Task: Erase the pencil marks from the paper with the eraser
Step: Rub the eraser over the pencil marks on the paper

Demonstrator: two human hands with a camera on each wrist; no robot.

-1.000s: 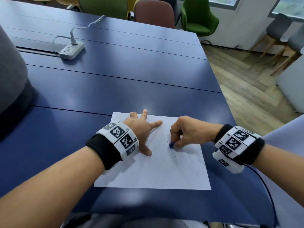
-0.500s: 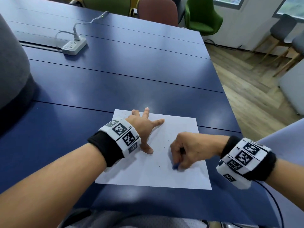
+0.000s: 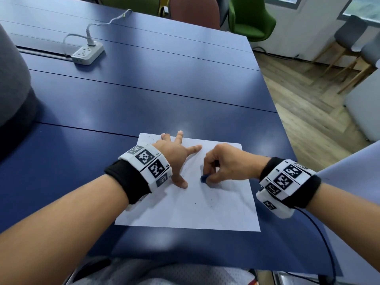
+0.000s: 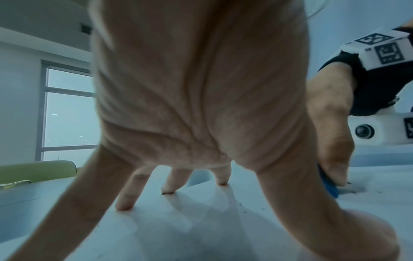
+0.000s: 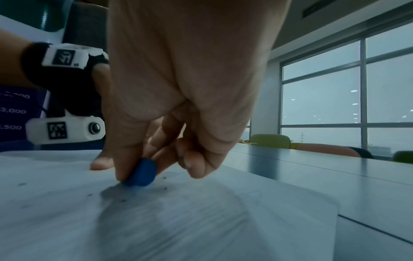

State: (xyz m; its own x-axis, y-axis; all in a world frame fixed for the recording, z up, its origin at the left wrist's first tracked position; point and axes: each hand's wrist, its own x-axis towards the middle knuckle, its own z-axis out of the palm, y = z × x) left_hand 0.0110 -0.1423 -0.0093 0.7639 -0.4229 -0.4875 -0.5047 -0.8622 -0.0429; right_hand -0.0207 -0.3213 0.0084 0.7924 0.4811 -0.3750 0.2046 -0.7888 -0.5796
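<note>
The eraser [image 3: 203, 179], small and blue, is pinched in my right hand [image 3: 228, 164], thumb and curled fingers [image 5: 125, 144] gripping it, its lower end pressed onto the paper [image 3: 185, 212] near the sheet's middle. Dark crumbs lie scattered on the sheet around it. My left hand [image 3: 174, 155] has nothing in its grip: it lies just beside the right, fingers spread straight, fingertips [image 4: 124, 204] and thumb pressing the paper flat. The white sheet rests on the near part of the blue bench [image 3: 144, 103]. Far off on the left, a white power strip [image 3: 87, 53] sits with a plug in it, and chairs [image 3: 249, 19] stand beyond the far edge.
</note>
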